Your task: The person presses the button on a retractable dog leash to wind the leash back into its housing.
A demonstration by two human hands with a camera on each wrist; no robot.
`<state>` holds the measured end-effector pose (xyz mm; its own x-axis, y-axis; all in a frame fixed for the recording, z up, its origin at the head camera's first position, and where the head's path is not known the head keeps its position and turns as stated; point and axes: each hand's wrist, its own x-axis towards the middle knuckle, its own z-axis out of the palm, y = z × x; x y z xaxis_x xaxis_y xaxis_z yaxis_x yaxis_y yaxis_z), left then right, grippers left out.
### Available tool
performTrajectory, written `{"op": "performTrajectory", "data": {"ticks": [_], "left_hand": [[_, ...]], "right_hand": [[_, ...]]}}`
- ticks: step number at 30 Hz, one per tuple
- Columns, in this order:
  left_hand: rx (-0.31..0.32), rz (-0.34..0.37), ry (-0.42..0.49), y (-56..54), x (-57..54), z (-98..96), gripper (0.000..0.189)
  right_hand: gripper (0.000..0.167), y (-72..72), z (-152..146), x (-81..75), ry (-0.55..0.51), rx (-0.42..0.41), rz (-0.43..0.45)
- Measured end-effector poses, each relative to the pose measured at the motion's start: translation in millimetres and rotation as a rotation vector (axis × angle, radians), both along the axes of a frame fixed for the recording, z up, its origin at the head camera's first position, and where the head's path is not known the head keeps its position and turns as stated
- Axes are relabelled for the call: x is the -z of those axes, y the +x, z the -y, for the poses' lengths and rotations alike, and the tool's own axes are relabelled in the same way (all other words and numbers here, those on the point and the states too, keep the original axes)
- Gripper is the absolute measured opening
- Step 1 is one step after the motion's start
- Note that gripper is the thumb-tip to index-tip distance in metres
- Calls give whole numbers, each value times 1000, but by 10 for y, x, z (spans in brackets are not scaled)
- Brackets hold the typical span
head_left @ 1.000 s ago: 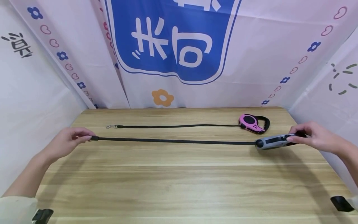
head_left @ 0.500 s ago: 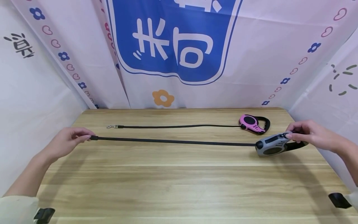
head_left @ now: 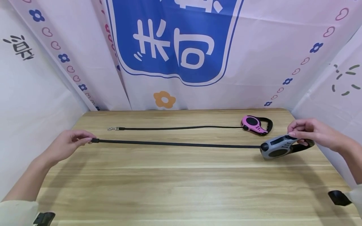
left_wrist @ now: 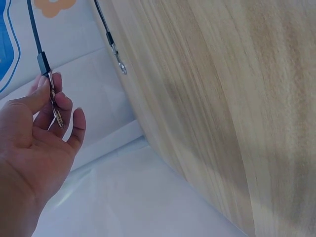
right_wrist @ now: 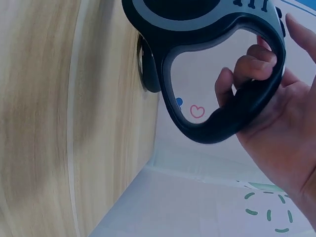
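Note:
My left hand pinches the metal clip at the end of a black leash strap, thumb against fingers. From there the strap runs straight across above the table to a grey retractable leash on the right. My right hand holds that grey leash by its black loop handle, with fingers curled through the loop in the right wrist view. Behind it, a pink retractable leash lies on the table, its thin black cord stretched left to a silver clip.
The wood-grain table spreads in front of me. White printed cloth walls stand behind and at both sides. A black device sits by the right sleeve, and another black device by the left.
The grey leash has rolled in my right hand so its broad side face shows. My right fingers have shifted round the handle. My left hand stays nearly still, holding the clip.

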<state>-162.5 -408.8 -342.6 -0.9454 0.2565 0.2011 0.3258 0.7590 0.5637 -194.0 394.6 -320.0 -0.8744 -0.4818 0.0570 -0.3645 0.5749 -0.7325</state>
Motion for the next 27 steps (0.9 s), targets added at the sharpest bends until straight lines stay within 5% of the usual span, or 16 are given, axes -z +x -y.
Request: {"op": "performTrajectory", "data": {"ticks": [7,15,27], "left_hand": [[-10,2,11,4,-33,-31,16],[-5,5,21,29,-19,-10,16],[-37,1,27,41,25,41,15]], "right_hand": [[25,-14,-27,-17,-77,-95,-2],[30,-25,-20,-13,-119,-59,-10],[41,-35,-15,57,-419,-100,91]]}}
